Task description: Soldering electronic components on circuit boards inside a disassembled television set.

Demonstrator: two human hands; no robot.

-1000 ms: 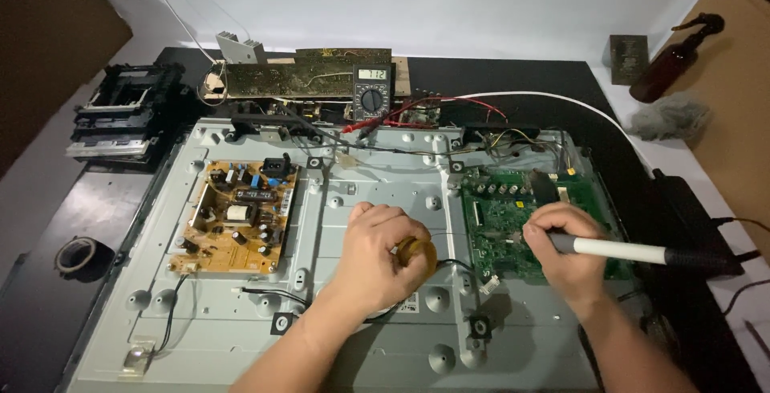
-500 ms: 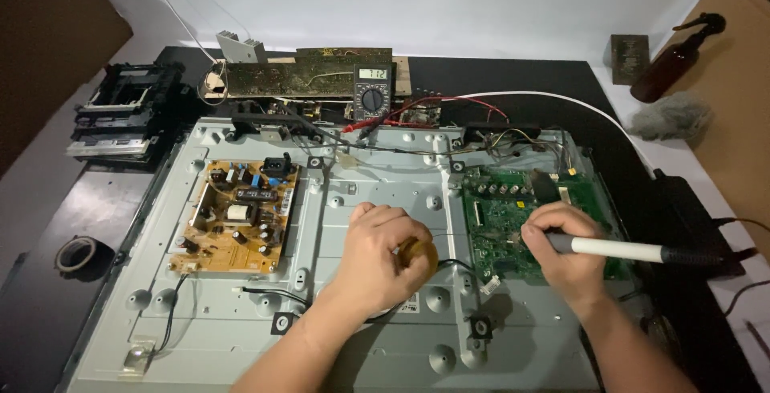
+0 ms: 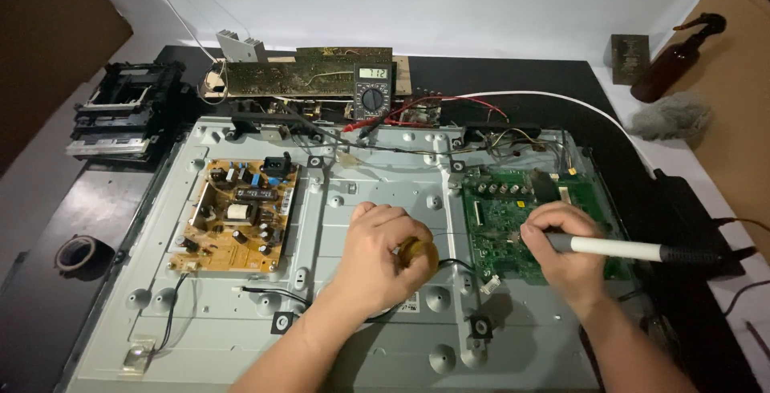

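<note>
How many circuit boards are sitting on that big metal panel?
2. A tan circuit board sits left on the metal panel; a green circuit board sits right, under the right hand and its pen-shaped tool. Others may be hidden.

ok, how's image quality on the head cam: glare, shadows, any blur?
Head view: sharp throughout, no motion blur on the left hand or right hand. The white backdrop is bright, close to washed out. The metal panel is evenly lit with soft shadows under both forearms. The dark table at left loses detail. Slight wide-angle bowing at the panel edges.
</note>
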